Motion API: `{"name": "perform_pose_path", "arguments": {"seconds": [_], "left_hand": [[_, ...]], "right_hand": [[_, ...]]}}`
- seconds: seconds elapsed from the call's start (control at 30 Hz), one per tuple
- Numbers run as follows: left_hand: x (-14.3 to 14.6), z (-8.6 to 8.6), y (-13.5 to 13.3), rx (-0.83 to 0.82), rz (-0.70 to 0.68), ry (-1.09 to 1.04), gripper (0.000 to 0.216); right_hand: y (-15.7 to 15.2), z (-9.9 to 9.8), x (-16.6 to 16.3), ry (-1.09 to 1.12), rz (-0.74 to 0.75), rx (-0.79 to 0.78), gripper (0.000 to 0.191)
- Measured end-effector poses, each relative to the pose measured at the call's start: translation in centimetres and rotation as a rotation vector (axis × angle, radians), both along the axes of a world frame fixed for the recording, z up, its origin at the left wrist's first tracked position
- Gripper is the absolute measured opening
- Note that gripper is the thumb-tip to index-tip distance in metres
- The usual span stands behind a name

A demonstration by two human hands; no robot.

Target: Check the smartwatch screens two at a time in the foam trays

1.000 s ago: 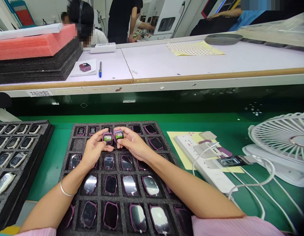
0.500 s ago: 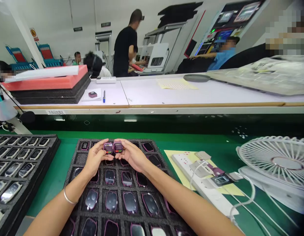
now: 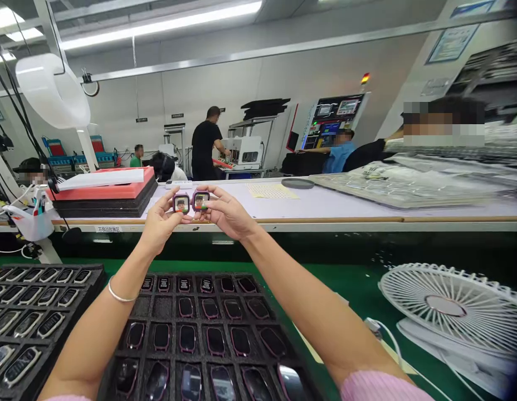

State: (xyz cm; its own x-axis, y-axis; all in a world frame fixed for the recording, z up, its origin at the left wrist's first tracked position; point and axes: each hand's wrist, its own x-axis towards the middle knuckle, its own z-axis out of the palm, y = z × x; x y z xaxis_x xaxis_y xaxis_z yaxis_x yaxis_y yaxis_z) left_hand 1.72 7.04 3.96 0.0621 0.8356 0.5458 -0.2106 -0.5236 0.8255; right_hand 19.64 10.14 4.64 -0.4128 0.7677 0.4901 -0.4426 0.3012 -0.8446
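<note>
My left hand (image 3: 160, 220) pinches a purple-cased smartwatch (image 3: 181, 204) by its edges, with the lit screen facing me. Right beside it, my right hand (image 3: 227, 209) grips a second smartwatch (image 3: 200, 200) of the same kind, its thumb at the screen's lower corner. Both screens show a picture with coloured marks along the bottom. The two watches are held up side by side, level with the shelf edge. Below my forearms lies a black foam tray (image 3: 175, 356) of purple watches in separate pockets; two pockets in its second row hold no watch.
Another foam tray (image 3: 53, 356) with pale-cased watches lies at the left. At the right stands a white fan (image 3: 444, 305) with cables (image 3: 394, 340) near it. A raised white shelf (image 3: 258, 214) crosses ahead, carrying red and black foam (image 3: 103, 189) and bagged trays (image 3: 379, 186). Several people sit or stand beyond.
Both hands have lifted the two watches from just above the tray to shelf height. The watch screens now show a picture. My view has tilted upward.
</note>
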Motion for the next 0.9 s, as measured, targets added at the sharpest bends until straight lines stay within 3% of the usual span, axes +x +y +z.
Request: {"name": "perform_pose_path", "arguments": {"seconds": [0.2,0.4,0.7,0.9], "left_hand": [[0.3,3.5,0.6,0.174,0.054,0.012,0.069],[0.6,4.8,0.6,0.249,0.057,0.002,0.065],[1.1,5.0,-0.4,0.299,0.081,-0.014,0.06],[1.1,3.0,-1.6,0.263,0.09,0.006,0.058]], "right_hand": [[-0.2,4.1,0.6,-0.062,-0.024,0.21,0.051],[-1.0,5.6,0.8,-0.087,-0.045,0.287,0.052],[-1.9,5.8,1.0,-0.094,-0.059,0.337,0.051],[-2.9,3.5,0.7,-0.078,-0.078,0.302,0.048]]}}
